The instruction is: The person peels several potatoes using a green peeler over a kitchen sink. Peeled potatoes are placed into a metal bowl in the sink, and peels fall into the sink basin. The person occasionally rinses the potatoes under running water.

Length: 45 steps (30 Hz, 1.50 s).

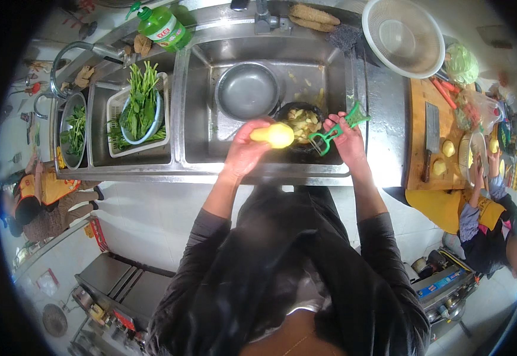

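Note:
My left hand point(245, 144) is closed around a peeled yellow potato point(275, 135), held over the front of the steel sink point(198, 111). In my right hand point(349, 142) is a green-handled vegetable peeler point(336, 129), its blade end pointing down and left, apart from the potato. Under and between both hands sits a dark bowl point(303, 107) with potato peelings point(302, 121) heaped in it. Behind my left hand a round metal basin point(248, 91) rests on the sink floor. A few scraps of peel lie on the sink bottom near the bowl.
Leafy greens point(140, 107) fill a blue bowl point(158, 120) in the left basin. A cleaver point(432, 129) and potatoes point(439, 167) lie on a wooden cutting board point(416, 115) at right. A co-worker point(485, 222) works beside it. A white colander point(403, 38) stands at the back right.

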Tool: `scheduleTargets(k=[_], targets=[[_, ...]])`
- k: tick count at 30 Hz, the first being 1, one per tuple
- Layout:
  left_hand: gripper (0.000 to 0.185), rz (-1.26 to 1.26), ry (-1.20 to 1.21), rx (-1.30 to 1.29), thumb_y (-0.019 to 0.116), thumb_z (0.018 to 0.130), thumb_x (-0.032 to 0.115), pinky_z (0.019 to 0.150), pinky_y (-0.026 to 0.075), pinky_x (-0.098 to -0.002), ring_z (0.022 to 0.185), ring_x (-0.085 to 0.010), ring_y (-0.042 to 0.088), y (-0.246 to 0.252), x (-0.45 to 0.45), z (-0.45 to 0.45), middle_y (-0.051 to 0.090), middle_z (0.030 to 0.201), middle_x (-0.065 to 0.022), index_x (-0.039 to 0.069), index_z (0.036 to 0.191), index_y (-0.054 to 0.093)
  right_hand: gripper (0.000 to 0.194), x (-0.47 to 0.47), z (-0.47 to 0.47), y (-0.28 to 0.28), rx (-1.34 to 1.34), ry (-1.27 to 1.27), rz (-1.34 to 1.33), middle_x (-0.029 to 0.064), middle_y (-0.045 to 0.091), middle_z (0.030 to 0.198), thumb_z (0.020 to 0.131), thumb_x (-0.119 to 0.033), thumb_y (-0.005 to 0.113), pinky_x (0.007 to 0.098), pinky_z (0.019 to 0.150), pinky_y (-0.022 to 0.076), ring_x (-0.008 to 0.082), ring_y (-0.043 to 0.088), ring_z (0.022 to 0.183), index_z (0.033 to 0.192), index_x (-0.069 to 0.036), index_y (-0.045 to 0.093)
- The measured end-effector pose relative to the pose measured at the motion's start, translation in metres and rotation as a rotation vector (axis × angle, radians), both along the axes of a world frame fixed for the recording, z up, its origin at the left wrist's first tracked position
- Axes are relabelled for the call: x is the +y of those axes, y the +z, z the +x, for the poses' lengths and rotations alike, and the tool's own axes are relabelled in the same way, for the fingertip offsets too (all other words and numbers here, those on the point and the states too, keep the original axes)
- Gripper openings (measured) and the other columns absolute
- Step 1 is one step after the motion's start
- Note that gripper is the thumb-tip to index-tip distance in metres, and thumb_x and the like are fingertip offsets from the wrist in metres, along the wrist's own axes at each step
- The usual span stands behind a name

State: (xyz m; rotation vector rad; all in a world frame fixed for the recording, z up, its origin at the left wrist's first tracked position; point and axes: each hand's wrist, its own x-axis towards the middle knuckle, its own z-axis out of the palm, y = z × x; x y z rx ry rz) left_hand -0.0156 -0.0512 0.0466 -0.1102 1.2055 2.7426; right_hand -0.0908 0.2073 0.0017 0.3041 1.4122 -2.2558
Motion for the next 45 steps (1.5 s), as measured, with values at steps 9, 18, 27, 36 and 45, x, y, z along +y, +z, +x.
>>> scheduleTargets(k=[9,18,27,36,45], targets=[[0.037,-0.143,0.149,-0.156,0.062,0.079,0.005,0.089,0.045,-0.0334,0.103,-0.0196,0.055,-0.008,0.006,-0.005,0.057,0.110,-0.0079,0.005,0.114,0.052,0.022,0.065,-0.012,0.014,0.030,-0.005,0.225,0.0114,0.062,0.082,0.084,-0.012,0.055,0.0315,0.070,0.0492,0.0177,0.061,0.073,0.103,0.000,0.054],[0.024,-0.202,-0.033,-0.388,0.051,0.091,0.021,0.064,0.050,-0.0315,0.089,-0.0196,0.061,-0.023,0.094,-0.038,0.061,0.101,-0.0090,0.005,0.108,0.054,0.054,0.132,-0.009,0.003,0.536,-0.060,1.325,0.0233,0.055,0.108,0.076,-0.025,0.063,0.0420,0.082,0.0450,0.0367,0.056,0.095,0.120,0.000,0.045],[0.029,-0.332,-0.329,-0.306,0.038,0.096,0.030,0.045,0.041,-0.0242,0.057,-0.0137,0.054,0.006,0.253,-0.080,0.058,0.080,-0.0093,0.004,0.102,0.051,0.048,0.156,0.010,0.057,0.656,-0.013,0.809,0.0174,0.059,0.101,0.067,-0.029,0.072,0.0358,0.079,0.0472,0.0331,0.058,0.090,0.108,-0.009,0.057],[0.029,-0.561,-0.331,-0.353,0.047,0.093,0.029,0.055,0.048,-0.0261,0.067,-0.0180,0.061,-0.006,0.241,-0.093,0.061,0.089,-0.0113,0.002,0.100,0.053,0.051,0.380,-0.013,0.035,0.236,-1.083,1.262,0.0189,0.057,0.105,0.068,-0.018,0.071,0.0379,0.080,0.0470,0.0320,0.057,0.095,0.113,-0.001,0.053],[0.027,-0.863,-0.372,-0.511,0.053,0.090,0.024,0.056,0.047,-0.0233,0.072,-0.0133,0.059,-0.040,0.189,-0.060,0.059,0.091,-0.0073,0.002,0.104,0.053,0.043,0.424,-0.022,0.010,0.350,-0.908,1.543,0.0201,0.049,0.118,0.075,-0.009,0.063,0.0399,0.093,0.0384,0.0344,0.048,0.108,0.116,-0.002,0.051]])
